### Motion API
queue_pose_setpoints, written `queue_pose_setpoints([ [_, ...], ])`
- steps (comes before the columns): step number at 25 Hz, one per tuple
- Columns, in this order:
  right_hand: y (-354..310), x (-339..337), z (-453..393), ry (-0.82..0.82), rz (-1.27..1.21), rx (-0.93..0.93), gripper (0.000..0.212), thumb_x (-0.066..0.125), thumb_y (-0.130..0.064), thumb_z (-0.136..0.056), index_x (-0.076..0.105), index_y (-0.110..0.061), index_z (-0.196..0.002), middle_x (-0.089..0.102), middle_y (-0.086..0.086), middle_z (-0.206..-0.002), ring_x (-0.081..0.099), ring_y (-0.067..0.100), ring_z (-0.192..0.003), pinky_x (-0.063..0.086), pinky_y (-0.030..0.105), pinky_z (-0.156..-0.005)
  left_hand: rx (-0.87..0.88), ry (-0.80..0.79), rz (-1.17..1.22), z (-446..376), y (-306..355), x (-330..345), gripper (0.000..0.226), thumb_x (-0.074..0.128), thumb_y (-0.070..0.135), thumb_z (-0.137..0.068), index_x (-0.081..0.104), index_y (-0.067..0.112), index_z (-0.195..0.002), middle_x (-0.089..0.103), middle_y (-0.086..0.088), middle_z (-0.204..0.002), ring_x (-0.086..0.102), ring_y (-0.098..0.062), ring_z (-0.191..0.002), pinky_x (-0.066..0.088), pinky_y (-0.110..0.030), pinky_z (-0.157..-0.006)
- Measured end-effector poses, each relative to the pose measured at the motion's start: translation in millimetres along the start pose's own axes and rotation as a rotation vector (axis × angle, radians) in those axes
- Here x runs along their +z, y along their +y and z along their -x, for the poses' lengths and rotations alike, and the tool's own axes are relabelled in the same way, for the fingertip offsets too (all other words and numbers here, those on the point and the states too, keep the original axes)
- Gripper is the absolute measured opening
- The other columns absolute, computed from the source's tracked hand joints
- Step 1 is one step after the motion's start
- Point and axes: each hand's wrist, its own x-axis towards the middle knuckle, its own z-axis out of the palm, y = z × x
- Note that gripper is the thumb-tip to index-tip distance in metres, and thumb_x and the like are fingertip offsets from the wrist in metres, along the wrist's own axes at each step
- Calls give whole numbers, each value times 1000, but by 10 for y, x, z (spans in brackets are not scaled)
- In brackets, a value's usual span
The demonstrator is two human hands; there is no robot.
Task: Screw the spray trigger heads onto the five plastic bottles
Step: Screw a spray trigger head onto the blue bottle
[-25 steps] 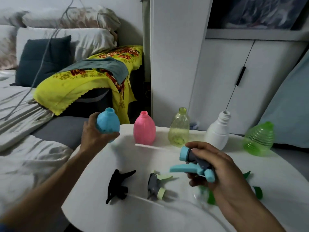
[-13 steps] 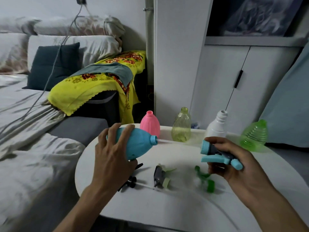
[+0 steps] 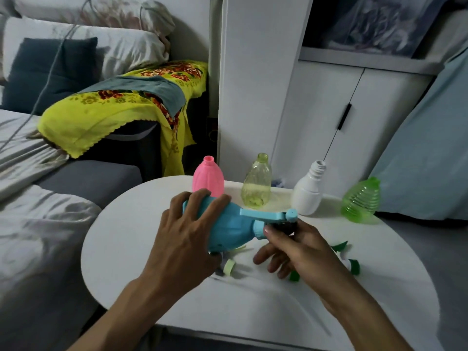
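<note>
My left hand (image 3: 184, 239) grips the blue bottle (image 3: 231, 228), held on its side above the round white table (image 3: 162, 274) with its neck pointing right. My right hand (image 3: 301, 247) holds the blue trigger head (image 3: 268, 216) against that neck, its lever lying along the top of the bottle. At the back of the table stand a pink bottle (image 3: 209, 177), a yellow-green clear bottle (image 3: 257, 184), a white bottle (image 3: 310, 192) and a tilted green ribbed bottle (image 3: 362, 200), all without heads. Loose trigger heads lie under my hands: a grey and pale green one (image 3: 229, 267) and green ones (image 3: 350, 264).
A bed with grey sheets (image 3: 38, 224) lies left of the table. A yellow cloth (image 3: 114, 110) covers something beyond it. White cabinet doors (image 3: 329, 117) stand behind the bottles, and a pale blue cushion (image 3: 430, 148) leans at the right.
My hands have come together: the blue trigger head, earlier held apart from the blue bottle, now sits at its neck. The bottle has moved right and nearer to me.
</note>
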Motion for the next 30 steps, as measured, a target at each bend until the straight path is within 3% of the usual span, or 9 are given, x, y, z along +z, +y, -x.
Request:
queue_pose_setpoints([
  [4,100,26,22,254,587,-68,48,46,-80,-76,64,-39,-94,70,-13,-72,63,5,-68,48,26,-60,12,-27,-31,8,-16,-15,97,92,31,-47,53,20,-135,54,-13,-133,47,-41,-117,51,-52,-86],
  [6,106,31,-10,302,417,-188,43,57,-72,-78,69,-34,-95,70,-13,-77,63,4,-72,48,23,-64,9,-34,12,8,-16,-12,98,91,36,-46,51,22,-135,54,-10,-130,47,-37,-114,53,-51,-83],
  [10,112,-20,-106,141,-117,-367,21,72,-28,-83,71,-30,-104,76,-4,-104,70,13,-100,54,22,-83,5,-69,139,17,7,-25,97,80,52,-49,43,31,-136,51,-1,-125,46,-26,-108,53,-44,-81],
  [15,174,-79,-118,83,-100,-390,28,77,-28,-77,65,-36,-101,74,-10,-95,69,8,-95,53,20,-80,15,-83,183,62,-1,-36,96,74,55,-50,37,35,-136,51,0,-124,47,-23,-105,52,-44,-81],
  [23,154,107,-96,386,-132,-252,65,82,-47,-64,49,-51,-120,71,-3,-108,73,9,-82,59,26,-63,47,25,49,92,46,19,98,83,49,-49,42,29,-135,53,-10,-123,47,-32,-110,49,-47,-80],
  [25,176,170,-74,413,106,-235,81,64,-61,-76,29,-40,-145,57,-3,-138,63,3,-110,55,32,-91,40,19,47,76,40,5,98,84,49,-48,43,28,-135,53,-10,-123,47,-32,-109,48,-46,-80],
  [27,198,124,-70,474,546,-311,90,46,-71,-85,5,-31,-155,23,1,-162,29,14,-144,29,40,-115,37,2,47,55,16,-27,98,83,49,-47,44,29,-134,53,-8,-122,47,-31,-108,48,-46,-79],
  [29,171,13,-62,420,877,-466,88,43,-69,-85,9,-27,-154,7,1,-166,2,20,-151,9,44,-119,33,-33,69,40,-25,-73,98,82,50,-47,43,32,-134,52,-4,-121,46,-28,-107,48,-45,-79],
  [30,146,-36,-65,360,985,-547,82,50,-64,-85,21,-26,-152,14,1,-165,0,21,-152,5,46,-120,33,-50,89,32,-53,-96,97,82,50,-47,44,33,-135,51,-2,-120,45,-26,-106,48,-45,-80],
])
